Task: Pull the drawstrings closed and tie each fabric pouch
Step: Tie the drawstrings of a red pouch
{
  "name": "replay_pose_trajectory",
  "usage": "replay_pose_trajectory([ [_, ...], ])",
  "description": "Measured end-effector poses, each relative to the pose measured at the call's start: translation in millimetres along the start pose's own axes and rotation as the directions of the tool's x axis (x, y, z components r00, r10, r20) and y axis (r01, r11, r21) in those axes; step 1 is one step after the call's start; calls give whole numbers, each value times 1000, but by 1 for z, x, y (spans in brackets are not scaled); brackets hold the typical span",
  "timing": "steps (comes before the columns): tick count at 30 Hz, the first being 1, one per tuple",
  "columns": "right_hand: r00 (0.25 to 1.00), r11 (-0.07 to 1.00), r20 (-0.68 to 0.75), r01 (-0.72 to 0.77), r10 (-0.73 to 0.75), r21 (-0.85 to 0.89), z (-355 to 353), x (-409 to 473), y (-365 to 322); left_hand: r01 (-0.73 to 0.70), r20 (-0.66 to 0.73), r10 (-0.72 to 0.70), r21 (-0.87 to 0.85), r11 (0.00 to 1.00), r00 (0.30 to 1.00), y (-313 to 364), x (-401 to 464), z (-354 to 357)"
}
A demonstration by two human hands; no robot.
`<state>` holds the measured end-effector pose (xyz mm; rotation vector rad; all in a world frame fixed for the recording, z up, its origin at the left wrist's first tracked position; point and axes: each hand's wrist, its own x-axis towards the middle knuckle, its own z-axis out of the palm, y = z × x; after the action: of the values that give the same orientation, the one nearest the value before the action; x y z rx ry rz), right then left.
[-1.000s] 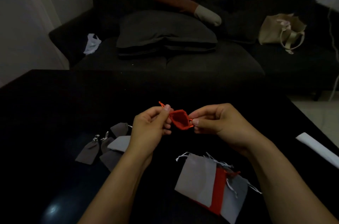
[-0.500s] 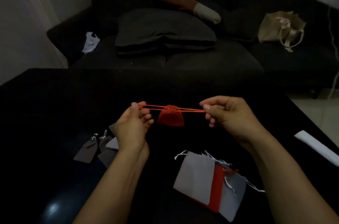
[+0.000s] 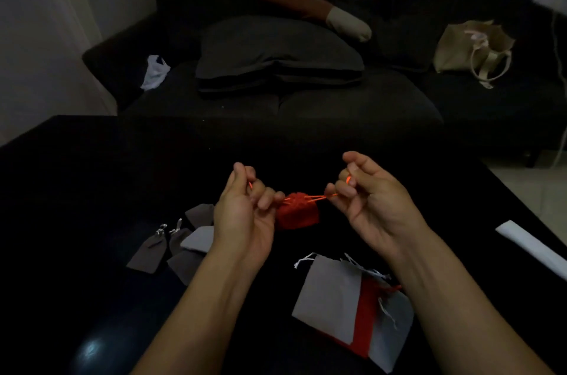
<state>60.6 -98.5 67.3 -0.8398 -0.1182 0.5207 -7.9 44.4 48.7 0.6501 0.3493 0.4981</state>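
A small red pouch (image 3: 297, 212) hangs in the air between my hands, its mouth cinched tight. My left hand (image 3: 245, 215) pinches the orange drawstring on the pouch's left side. My right hand (image 3: 368, 196) grips the orange drawstring on the right, with the cord wound over its fingers. Both palms face up. A flat stack of grey and red pouches (image 3: 352, 307) with loose white strings lies on the black table (image 3: 92, 190) below my right wrist. Several dark grey pouches (image 3: 171, 245) lie to the left of my left wrist.
A white strip (image 3: 534, 242) lies near the table's right edge. Behind the table stands a dark sofa (image 3: 276, 104) with a grey cushion (image 3: 276, 49), a white plastic bag (image 3: 155, 71) and a beige tote bag (image 3: 472, 49).
The pouch went from open between my fingers to cinched as my hands pulled the strings apart. Now my hands have come closer together, palms turned up, and the pouch has dropped slightly.
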Motion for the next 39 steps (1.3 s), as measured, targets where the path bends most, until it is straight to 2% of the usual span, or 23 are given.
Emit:
replay_pose_trajectory([
  [5, 1000, 995, -13, 2, -3, -98, -2, 2, 0, 2, 70, -9, 95, 996, 998, -9, 2, 3],
  [11, 996, 996, -44, -82, 80, -36, -3, 2, 0, 112, 186, -119, 48, 993, 975, -12, -5, 5],
  [15, 992, 989, 4, -124, 125, -84, -8, 1, -3, 25, 153, -54, 183, 983, 987, -13, -3, 5],
  [21, 990, 981, 73, -107, 120, -161, -9, -2, -4, -115, 181, 45, 396, 911, 982, -12, -5, -3],
  [27, 990, 964, 64, -104, 123, -243, -6, -7, -4, -101, 175, 25, 440, 892, 984, -14, -9, 1],
  [33, 991, 894, 137, 66, -5, -443, -3, -9, -4, -41, 153, -26, 420, 906, 988, -16, -8, 5],
  [37, 960, 752, 254, 251, -114, -610, 1, -13, -5, -67, 212, -59, 543, 837, 975, -19, -12, 5],
  [39, 929, 604, 340, 356, -147, -712, 3, -15, -7, -114, 259, -65, 618, 778, 964, -20, -15, 4],
])
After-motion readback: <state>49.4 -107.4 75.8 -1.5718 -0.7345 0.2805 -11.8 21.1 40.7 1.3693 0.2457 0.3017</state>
